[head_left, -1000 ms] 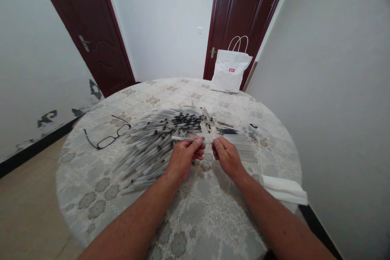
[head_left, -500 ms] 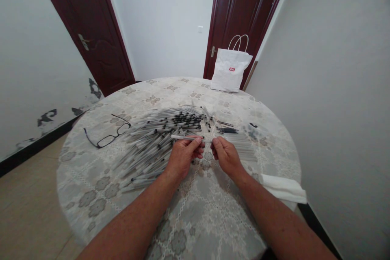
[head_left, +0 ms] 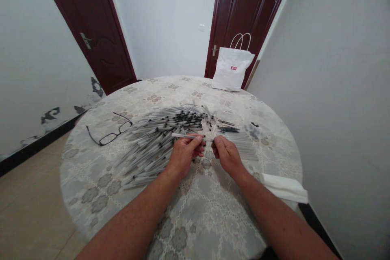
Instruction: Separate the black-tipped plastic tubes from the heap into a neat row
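Observation:
My left hand is closed around a slim whitish pen, which sticks out to the left past the thumb. Close by on the right, the fingertips of my right hand are pinched together at the pen's other end, where a thin pale length shows between the hands. What exactly lies under the right fingertips is hidden. A large heap of similar pens with black ends spreads left of and behind my hands. To the right, a row of pale pens lies side by side, beside several thin black-ended sticks.
A patterned cloth covers the round table. Eyeglasses lie at the left, and a small black piece at the right. A white paper bag stands at the back edge. Folded white material rests at the right edge.
The view has shifted slightly. Both hands keep nearly the same place and hold on the pen, with little visible movement.

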Motion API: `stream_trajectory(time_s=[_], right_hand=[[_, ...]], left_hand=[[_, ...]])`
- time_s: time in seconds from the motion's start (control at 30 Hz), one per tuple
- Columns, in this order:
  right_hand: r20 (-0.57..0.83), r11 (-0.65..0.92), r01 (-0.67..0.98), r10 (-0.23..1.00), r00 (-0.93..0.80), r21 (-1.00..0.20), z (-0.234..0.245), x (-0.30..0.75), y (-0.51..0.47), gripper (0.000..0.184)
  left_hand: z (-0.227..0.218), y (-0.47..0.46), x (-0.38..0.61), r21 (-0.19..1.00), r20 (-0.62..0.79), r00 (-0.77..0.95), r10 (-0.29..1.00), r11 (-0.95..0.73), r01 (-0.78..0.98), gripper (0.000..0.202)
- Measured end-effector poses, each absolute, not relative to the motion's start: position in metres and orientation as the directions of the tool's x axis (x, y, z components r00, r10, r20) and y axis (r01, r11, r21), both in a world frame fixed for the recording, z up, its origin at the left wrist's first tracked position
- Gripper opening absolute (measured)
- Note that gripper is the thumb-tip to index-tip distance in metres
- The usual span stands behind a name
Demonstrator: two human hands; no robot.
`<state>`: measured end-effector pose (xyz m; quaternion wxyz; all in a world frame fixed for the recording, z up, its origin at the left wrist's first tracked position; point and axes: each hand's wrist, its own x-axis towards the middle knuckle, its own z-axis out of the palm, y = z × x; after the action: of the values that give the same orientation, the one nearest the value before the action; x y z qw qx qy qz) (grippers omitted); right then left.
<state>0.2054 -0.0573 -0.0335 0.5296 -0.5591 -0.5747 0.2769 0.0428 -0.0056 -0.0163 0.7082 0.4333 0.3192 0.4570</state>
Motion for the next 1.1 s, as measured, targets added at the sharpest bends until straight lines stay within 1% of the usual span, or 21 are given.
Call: stream_trajectory(time_s=[0.03, 0.1, 0.17, 0.23, 0.3, 0.33, 0.43, 0.5, 0.57, 0.6, 0.67, 0.7, 0.77, 0.83, 0.87, 0.93, 1.0, 1.03, 1.1], right_hand=[[0.303, 0.215, 0.379, 0.934, 0.189, -0.9, -0.0331, 0.2059, -0.0573, 0.042], [0.328, 0.236, 0.382, 0.924, 0.196, -0.894, -0.0336, 0.206, -0.0571, 0.034], [0.349, 0.279, 0.304, 0.914, 0.207, -0.911, -0.0353, 0.2054, -0.0567, 0.025], [0.348, 0.304, 0.216, 0.914, 0.21, -0.928, -0.0375, 0.2047, -0.0561, 0.034], [0.326, 0.289, 0.188, 0.921, 0.215, -0.939, -0.0389, 0.2049, -0.0555, 0.034], [0.313, 0.272, 0.201, 0.925, 0.216, -0.941, -0.039, 0.2054, -0.0552, 0.033], [0.295, 0.225, 0.309, 0.934, 0.203, -0.924, -0.0373, 0.2072, -0.0549, 0.041], [0.314, 0.236, 0.344, 0.93, 0.19, -0.909, -0.0358, 0.2076, -0.0551, 0.037], [0.331, 0.271, 0.283, 0.924, 0.191, -0.92, -0.035, 0.207, -0.0554, 0.024], [0.334, 0.288, 0.234, 0.923, 0.191, -0.929, -0.0349, 0.2065, -0.0555, 0.025], [0.32, 0.291, 0.168, 0.929, 0.185, -0.942, -0.035, 0.2058, -0.0554, 0.034], [0.306, 0.277, 0.173, 0.935, 0.178, -0.945, -0.0351, 0.2058, -0.0552, 0.033], [0.283, 0.237, 0.247, 0.943, 0.172, -0.94, -0.035, 0.2062, -0.0546, 0.034], [0.283, 0.216, 0.323, 0.943, 0.176, -0.921, -0.0347, 0.2068, -0.0542, 0.039], [0.293, 0.222, 0.331, 0.939, 0.182, -0.917, -0.0346, 0.2068, -0.0542, 0.036], [0.31, 0.252, 0.269, 0.929, 0.2, -0.93, -0.0344, 0.2063, -0.0542, 0.027], [0.296, 0.263, 0.172, 0.932, 0.209, -0.949, -0.0342, 0.2055, -0.0542, 0.033], [0.281, 0.254, 0.152, 0.938, 0.203, -0.955, -0.0341, 0.2052, -0.0541, 0.034], [0.257, 0.22, 0.197, 0.948, 0.186, -0.955, -0.0335, 0.205, -0.0535, 0.035]], left_hand=[[-0.0167, -0.0057, 0.0428, 0.906, -0.053, 0.384, 0.922, 0.207, -0.37, 0.037], [-0.0168, -0.0058, 0.0427, 0.903, -0.051, 0.387, 0.921, 0.208, -0.376, 0.037], [-0.0158, -0.0058, 0.0427, 0.9, -0.054, 0.38, 0.923, 0.21, -0.381, 0.036], [-0.0142, -0.0059, 0.0427, 0.899, -0.06, 0.37, 0.927, 0.212, -0.384, 0.036], [-0.0128, -0.0061, 0.0429, 0.899, -0.065, 0.367, 0.928, 0.214, -0.383, 0.036], [-0.0124, -0.0062, 0.0429, 0.9, -0.067, 0.368, 0.927, 0.216, -0.38, 0.037], [-0.0127, -0.0063, 0.0429, 0.906, -0.073, 0.373, 0.925, 0.217, -0.363, 0.038], [-0.0135, -0.006, 0.0428, 0.91, -0.07, 0.374, 0.925, 0.213, -0.356, 0.038], [-0.0143, -0.0057, 0.0427, 0.91, -0.062, 0.371, 0.926, 0.205, -0.359, 0.037], [-0.0146, -0.0055, 0.0428, 0.911, -0.058, 0.37, 0.927, 0.201, -0.361, 0.037], [-0.0151, -0.0053, 0.0429, 0.911, -0.056, 0.368, 0.928, 0.198, -0.361, 0.036], [-0.0153, -0.0052, 0.0431, 0.913, -0.059, 0.367, 0.928, 0.199, -0.357, 0.037], [-0.0157, -0.0051, 0.0432, 0.917, -0.064, 0.368, 0.928, 0.2, -0.345, 0.037], [-0.0164, -0.005, 0.043, 0.922, -0.061, 0.368, 0.928, 0.194, -0.336, 0.037], [-0.0168, -0.0049, 0.0428, 0.924, -0.055, 0.367, 0.928, 0.187, -0.334, 0.036], [-0.0177, -0.0047, 0.0421, 0.927, -0.041, 0.365, 0.93, 0.171, -0.334, 0.036], [-0.0185, -0.0045, 0.0416, 0.929, -0.03, 0.367, 0.93, 0.161, -0.333, 0.035], [-0.0187, -0.0044, 0.0414, 0.93, -0.03, 0.369, 0.929, 0.161, -0.331, 0.035], [-0.0188, -0.0043, 0.0414, 0.933, -0.036, 0.371, 0.928, 0.165, -0.321, 0.035]])
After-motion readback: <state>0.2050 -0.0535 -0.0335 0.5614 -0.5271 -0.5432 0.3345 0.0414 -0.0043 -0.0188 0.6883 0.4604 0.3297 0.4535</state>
